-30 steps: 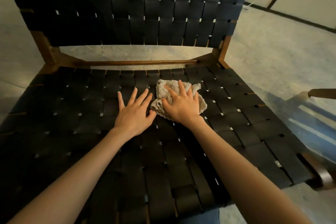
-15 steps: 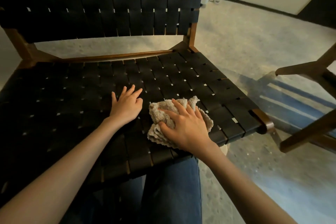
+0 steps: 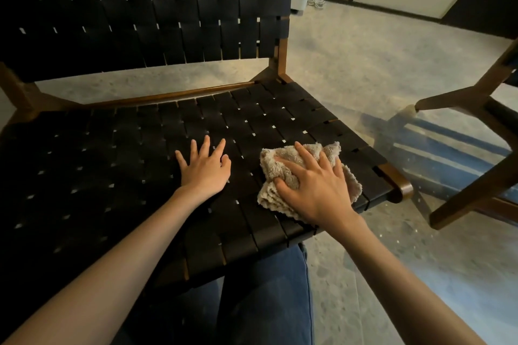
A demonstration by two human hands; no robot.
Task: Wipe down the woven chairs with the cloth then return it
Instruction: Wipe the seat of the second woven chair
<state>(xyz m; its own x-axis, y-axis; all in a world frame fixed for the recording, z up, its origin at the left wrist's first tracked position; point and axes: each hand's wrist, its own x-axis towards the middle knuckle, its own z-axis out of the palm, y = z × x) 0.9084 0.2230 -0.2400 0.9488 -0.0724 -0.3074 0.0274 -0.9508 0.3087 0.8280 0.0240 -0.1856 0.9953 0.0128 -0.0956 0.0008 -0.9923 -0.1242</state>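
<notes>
Chair fills centre and left of frame. A second chair is at the right edge. Cloth is bunched on the seat's front right corner, centre-right. Right hand lies flat on it, fingers spread, pressing. Left hand rests flat on the bare seat, centre, holding nothing. Suggest: flatten the cloth, keep palm pressure even, stroke along the straps, run off the edge.
</notes>
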